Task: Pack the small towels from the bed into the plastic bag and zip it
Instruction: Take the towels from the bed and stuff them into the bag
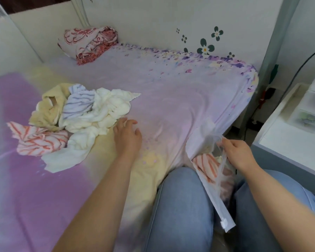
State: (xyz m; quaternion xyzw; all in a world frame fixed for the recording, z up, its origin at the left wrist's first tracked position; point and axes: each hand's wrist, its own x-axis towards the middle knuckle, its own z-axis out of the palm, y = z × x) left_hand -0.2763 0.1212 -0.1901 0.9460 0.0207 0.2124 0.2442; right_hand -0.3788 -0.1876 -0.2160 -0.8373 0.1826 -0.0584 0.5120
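Mid-packing: the right hand [239,153] pinches the plastic bag [215,190] open at 4 o'clock, while the left hand [127,137], fingers apart, must grasp the cream towel [105,113].

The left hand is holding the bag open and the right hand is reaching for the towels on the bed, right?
No, the hands are swapped. In the head view the right hand holds the plastic bag open, and the left hand reaches for the towels on the bed.

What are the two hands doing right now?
Left hand: open, holding nothing, reaching over the bed near the towel pile.
Right hand: pinching the plastic bag rim.
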